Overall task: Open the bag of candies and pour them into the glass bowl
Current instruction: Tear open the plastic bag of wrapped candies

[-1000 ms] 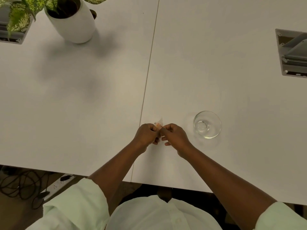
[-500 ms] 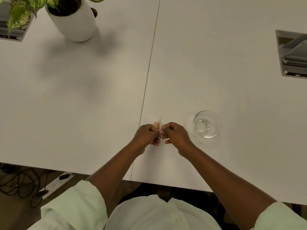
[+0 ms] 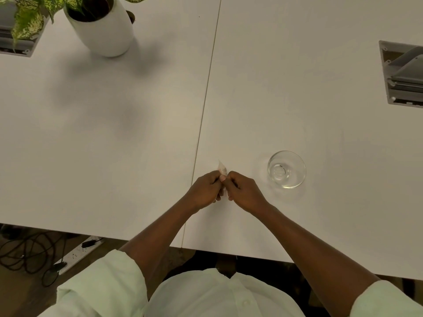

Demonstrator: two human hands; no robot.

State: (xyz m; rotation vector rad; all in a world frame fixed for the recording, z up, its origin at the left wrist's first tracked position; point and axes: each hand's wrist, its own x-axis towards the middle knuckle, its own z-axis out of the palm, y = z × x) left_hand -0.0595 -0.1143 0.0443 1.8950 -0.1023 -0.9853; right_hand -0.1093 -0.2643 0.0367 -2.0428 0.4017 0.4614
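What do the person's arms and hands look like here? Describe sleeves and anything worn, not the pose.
Both forearms are bare. The left sleeve and right sleeve are pale mint-green shirt fabric, pushed up to about the elbows. The shirt front matches, with a small button visible. The left hand and right hand show no gloves, and no rings, watch or bracelets are visible.

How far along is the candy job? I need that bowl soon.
Done: the bag is picked up, pinched between the left hand and right hand. In hand: opening it; whether it has torn yet cannot be seen. Left: pouring, since the glass bowl beside the right hand holds no candies.
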